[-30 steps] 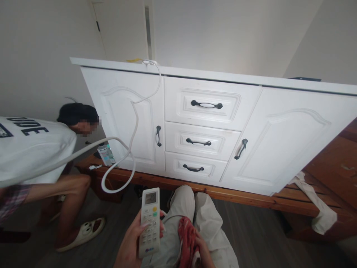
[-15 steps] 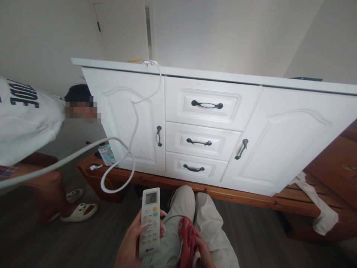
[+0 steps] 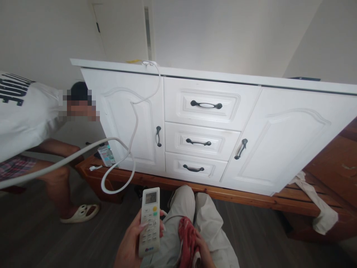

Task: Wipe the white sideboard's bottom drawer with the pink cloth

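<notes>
An air-conditioner remote control (image 3: 150,227), white with a small grey display and yellow and green buttons, is held upright by my left hand (image 3: 128,238). Its fingers wrap behind the remote, and the thumb lies over the keys. On my lap, a crumpled red patterned cloth (image 3: 187,236) lies between the thighs of my light trousers (image 3: 216,223). My right hand (image 3: 204,248) closes round the cloth's right side; part of that hand is cut off by the bottom edge.
A white cabinet (image 3: 202,116) with dark handles stands on a wooden bench (image 3: 234,197) ahead. A white cable (image 3: 69,159) loops in front. Bottles (image 3: 106,154) sit at its left end, a pale cloth (image 3: 315,203) hangs at right. Another person (image 3: 30,111) bends at the left.
The other person has shifted to the left, and one leg and arm show more clearly. My hands, the remote control and the red cloth stay nearly where they were.
</notes>
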